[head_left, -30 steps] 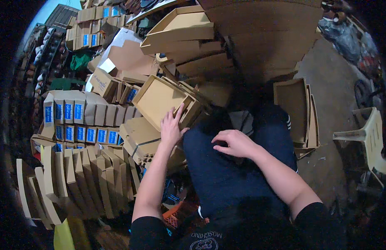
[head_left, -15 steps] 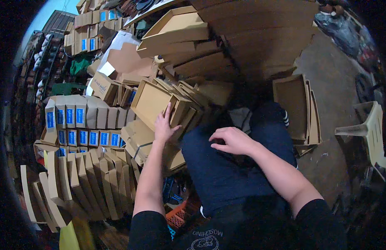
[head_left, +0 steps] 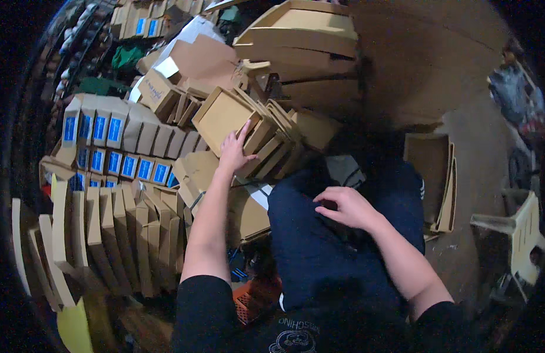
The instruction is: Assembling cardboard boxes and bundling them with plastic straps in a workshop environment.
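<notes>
We note the left hand (head_left: 232,154) with index extended and thumb spread at the rim of the tilted tray (head_left: 221,119), left of the knees, seemingly steadying it against the stack (head_left: 282,122) behind. Right hand (head_left: 346,207), fingers loosely curled, holds nothing over our lap (head_left: 319,259); farther left, boxes (head_left: 94,217) stand edgewise, apparently propping one another.

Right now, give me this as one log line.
left hand: touching shallow, open brown cardboard tray | right hand: no visible object, over dark cloth trousers | right side: pale plastic chair
</notes>
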Demonstrator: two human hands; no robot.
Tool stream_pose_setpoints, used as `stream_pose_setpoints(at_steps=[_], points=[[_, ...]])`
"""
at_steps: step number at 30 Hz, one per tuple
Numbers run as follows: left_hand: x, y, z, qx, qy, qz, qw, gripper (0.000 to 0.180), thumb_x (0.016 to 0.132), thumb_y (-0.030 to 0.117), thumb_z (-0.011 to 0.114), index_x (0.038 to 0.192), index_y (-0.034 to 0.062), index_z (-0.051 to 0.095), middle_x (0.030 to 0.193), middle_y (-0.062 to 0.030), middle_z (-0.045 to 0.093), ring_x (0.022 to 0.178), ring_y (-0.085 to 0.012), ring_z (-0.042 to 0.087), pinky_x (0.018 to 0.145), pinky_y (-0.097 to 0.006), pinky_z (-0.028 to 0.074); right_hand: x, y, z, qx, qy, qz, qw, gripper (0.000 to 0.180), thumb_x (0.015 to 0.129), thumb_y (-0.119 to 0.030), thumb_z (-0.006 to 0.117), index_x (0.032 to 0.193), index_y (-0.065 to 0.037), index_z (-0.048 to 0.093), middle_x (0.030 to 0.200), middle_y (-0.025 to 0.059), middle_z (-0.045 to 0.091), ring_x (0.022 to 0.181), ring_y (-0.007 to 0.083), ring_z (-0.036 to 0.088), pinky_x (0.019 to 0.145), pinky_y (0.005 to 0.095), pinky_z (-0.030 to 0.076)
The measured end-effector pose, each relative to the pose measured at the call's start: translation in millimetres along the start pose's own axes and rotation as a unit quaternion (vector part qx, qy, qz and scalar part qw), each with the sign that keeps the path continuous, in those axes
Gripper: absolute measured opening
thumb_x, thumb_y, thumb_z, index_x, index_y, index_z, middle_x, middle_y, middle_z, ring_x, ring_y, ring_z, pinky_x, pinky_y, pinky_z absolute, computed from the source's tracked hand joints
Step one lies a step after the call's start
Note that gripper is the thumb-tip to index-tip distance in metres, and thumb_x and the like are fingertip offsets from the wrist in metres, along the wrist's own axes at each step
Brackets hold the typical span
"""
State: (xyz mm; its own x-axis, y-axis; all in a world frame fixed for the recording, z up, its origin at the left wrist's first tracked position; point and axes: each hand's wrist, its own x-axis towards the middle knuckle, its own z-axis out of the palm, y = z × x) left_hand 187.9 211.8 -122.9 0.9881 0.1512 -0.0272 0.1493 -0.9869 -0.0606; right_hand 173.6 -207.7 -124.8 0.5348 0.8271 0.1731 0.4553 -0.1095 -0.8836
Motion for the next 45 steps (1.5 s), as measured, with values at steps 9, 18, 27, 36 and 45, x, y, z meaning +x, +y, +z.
stream_pose_setpoints(at_steps=[9, 18, 27, 36, 45], points=[[10, -16, -2, 0.018, -0.036, -0.060, 0.997, 0.135, 0.066, 0.046, 0.096, 0.167, 0.0471, 0.006, 0.161, -0.0209, 0.036, 0.147, -0.0427, 0.039, 0.115, -0.062, 0.038, -4, -7, -2, -0.015, -0.013, 0.036, 0.999, 0.026, 0.093, -0.026, 0.075, 0.110, -0.006, 0.074, 0.103, 0.0143, 0.072, 0.098, 0.0346, 0.070, 0.087, 0.0436, 0.057], [47, -33, 5, 0.059, -0.046, -0.110, 0.991, 0.128, 0.072, 0.041, 0.094, 0.166, 0.0488, 0.007, 0.166, -0.0181, 0.031, 0.152, -0.0425, 0.033, 0.117, -0.067, 0.035, -3, -10, -9, -0.011, -0.026, 0.086, 0.996, 0.028, 0.095, -0.027, 0.074, 0.112, -0.005, 0.074, 0.107, 0.0152, 0.073, 0.101, 0.0345, 0.071, 0.090, 0.0425, 0.058], [90, -86, 5, 0.042, -0.025, -0.185, 0.982, 0.127, 0.069, 0.037, 0.097, 0.165, 0.0474, 0.015, 0.171, -0.0166, 0.023, 0.156, -0.0457, 0.023, 0.119, -0.071, 0.030, -4, -8, -8, -0.011, -0.018, 0.067, 0.998, 0.026, 0.094, -0.025, 0.074, 0.111, -0.006, 0.074, 0.108, 0.0146, 0.074, 0.103, 0.0349, 0.071, 0.090, 0.0433, 0.058], [76, -57, 6, 0.019, 0.012, -0.241, 0.970, 0.131, 0.077, 0.028, 0.092, 0.168, 0.0353, 0.000, 0.173, -0.0146, 0.013, 0.158, -0.0477, 0.014, 0.120, -0.072, 0.027, -1, -12, -16, -0.001, -0.008, 0.069, 0.998, 0.026, 0.094, -0.025, 0.074, 0.111, -0.006, 0.074, 0.107, 0.0150, 0.074, 0.100, 0.0349, 0.071, 0.089, 0.0433, 0.058], [37, -30, 2, -0.069, -0.045, -0.284, 0.955, 0.124, 0.083, 0.044, 0.085, 0.168, 0.0345, -0.004, 0.176, -0.0141, 0.003, 0.158, -0.0506, 0.010, 0.120, -0.073, 0.026, -3, -4, 1, 0.010, 0.022, 0.045, 0.999, 0.025, 0.094, -0.026, 0.074, 0.110, -0.006, 0.074, 0.104, 0.0143, 0.073, 0.098, 0.0349, 0.071, 0.087, 0.0428, 0.057]])
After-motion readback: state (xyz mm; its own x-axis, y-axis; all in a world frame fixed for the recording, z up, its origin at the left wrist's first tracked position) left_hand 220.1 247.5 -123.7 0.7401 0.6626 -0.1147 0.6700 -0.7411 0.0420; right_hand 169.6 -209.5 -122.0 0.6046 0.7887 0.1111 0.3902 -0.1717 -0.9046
